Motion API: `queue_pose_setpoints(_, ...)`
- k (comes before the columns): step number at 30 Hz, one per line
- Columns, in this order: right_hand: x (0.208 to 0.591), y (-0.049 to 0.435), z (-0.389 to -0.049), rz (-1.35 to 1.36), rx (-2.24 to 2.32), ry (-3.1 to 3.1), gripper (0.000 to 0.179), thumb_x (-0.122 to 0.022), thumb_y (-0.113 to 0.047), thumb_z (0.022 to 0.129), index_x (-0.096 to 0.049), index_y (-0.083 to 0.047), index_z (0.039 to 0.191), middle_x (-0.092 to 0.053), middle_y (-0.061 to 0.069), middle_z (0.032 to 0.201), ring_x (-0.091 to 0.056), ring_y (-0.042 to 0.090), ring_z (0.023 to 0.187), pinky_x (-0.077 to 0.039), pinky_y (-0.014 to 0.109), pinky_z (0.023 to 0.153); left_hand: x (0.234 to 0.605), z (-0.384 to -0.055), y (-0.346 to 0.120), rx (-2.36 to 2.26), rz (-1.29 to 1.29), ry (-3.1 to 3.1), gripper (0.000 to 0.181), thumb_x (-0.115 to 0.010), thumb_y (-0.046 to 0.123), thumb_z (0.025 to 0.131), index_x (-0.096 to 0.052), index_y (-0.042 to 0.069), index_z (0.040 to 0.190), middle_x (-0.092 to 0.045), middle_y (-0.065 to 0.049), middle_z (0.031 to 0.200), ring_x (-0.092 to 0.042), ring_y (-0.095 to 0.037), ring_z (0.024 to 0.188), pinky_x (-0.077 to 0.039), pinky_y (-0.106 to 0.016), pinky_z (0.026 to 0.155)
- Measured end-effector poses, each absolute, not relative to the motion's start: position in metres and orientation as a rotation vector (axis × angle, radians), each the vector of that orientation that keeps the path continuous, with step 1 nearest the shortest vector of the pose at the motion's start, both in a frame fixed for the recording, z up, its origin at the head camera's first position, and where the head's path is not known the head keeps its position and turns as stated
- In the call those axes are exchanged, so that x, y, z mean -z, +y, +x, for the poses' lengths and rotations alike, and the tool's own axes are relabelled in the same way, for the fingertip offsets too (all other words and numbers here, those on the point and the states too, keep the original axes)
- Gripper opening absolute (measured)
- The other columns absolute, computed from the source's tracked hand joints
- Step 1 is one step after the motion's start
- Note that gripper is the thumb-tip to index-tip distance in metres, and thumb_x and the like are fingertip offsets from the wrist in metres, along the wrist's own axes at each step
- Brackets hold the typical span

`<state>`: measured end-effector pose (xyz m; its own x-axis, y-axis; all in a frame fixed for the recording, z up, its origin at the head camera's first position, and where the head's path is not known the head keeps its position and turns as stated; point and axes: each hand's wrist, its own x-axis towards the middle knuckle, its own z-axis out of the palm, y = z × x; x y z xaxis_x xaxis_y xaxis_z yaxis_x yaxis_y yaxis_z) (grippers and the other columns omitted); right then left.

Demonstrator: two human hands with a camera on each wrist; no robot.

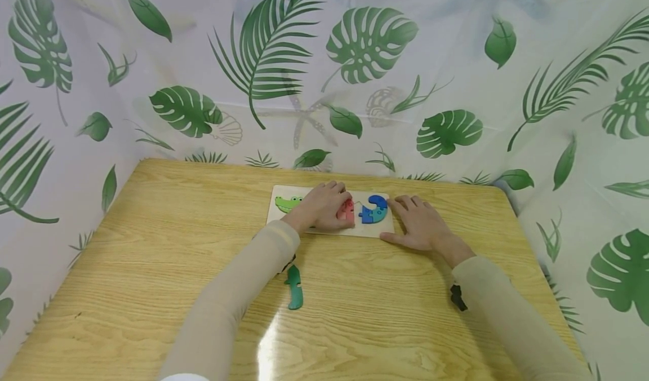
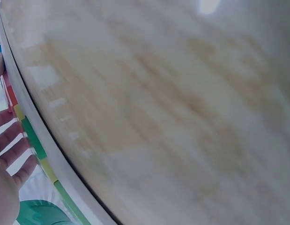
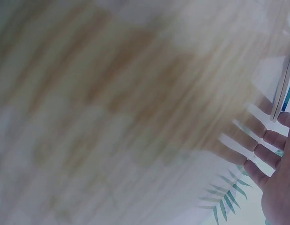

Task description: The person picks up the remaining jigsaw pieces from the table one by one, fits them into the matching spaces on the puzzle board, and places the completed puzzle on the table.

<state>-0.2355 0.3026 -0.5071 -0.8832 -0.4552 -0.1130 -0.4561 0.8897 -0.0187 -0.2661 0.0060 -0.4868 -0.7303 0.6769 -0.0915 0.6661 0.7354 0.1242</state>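
A pale wooden puzzle board (image 1: 310,230) lies at the back of the table. A green crocodile head (image 1: 289,204) is at its left end, and a blue tail section (image 1: 374,211) of joined pieces is at its right. Over the middle of the board, my left hand (image 1: 324,206) holds a red puzzle piece (image 1: 347,212) between thumb and fingers; the hand hides part of the board. My right hand (image 1: 421,223) rests with spread fingers at the board's right edge. On the table below my left wrist lies a loose dark green puzzle piece (image 1: 294,288).
The wooden table (image 1: 365,319) ends at the back against a leaf-printed cloth (image 1: 324,76), which also hangs at both sides. In the left wrist view, the board's colored pieces (image 2: 33,138) show edge-on beside the fingers.
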Motion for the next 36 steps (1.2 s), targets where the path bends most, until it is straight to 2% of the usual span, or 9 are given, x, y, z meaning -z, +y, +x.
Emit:
queue_pose_setpoints(8,0.5058,0.3023,-0.2350,-0.712,-0.009,2.940,0.107,-0.049,-0.087,0.089,-0.032,-0.015,0.166,-0.044,0.017,0.161,-0.043,0.043,0.147,-0.039,0.068,0.118,0.4849,-0.2648,0.0052,-0.135,1.086,2.792,0.075,-0.056,0.069,0.098,-0.055,0.017,0.151,-0.052,-0.009,0.151,-0.049,-0.027,0.139,-0.043,-0.046,0.118)
queue_pose_setpoints(26,0.5064,0.3027,-0.2345,-0.730,-0.026,2.948,0.106,-0.049,-0.086,0.089,-0.032,-0.015,0.166,-0.044,0.018,0.161,-0.043,0.044,0.147,-0.039,0.068,0.118,0.4830,-0.2628,0.0023,-0.178,1.110,2.788,0.073,-0.057,0.066,0.099,-0.057,0.015,0.151,-0.054,-0.009,0.146,-0.050,-0.027,0.134,-0.044,-0.045,0.115)
queue_pose_setpoints(36,0.5039,0.3012,-0.2337,-0.716,-0.012,2.936,0.107,-0.050,-0.086,0.089,-0.032,-0.014,0.167,-0.044,0.019,0.161,-0.042,0.044,0.147,-0.037,0.069,0.119,0.4846,-0.2622,0.0001,-0.164,1.108,2.790,0.078,-0.053,0.069,0.099,-0.052,0.014,0.154,-0.053,-0.011,0.150,-0.049,-0.027,0.137,-0.043,-0.047,0.117)
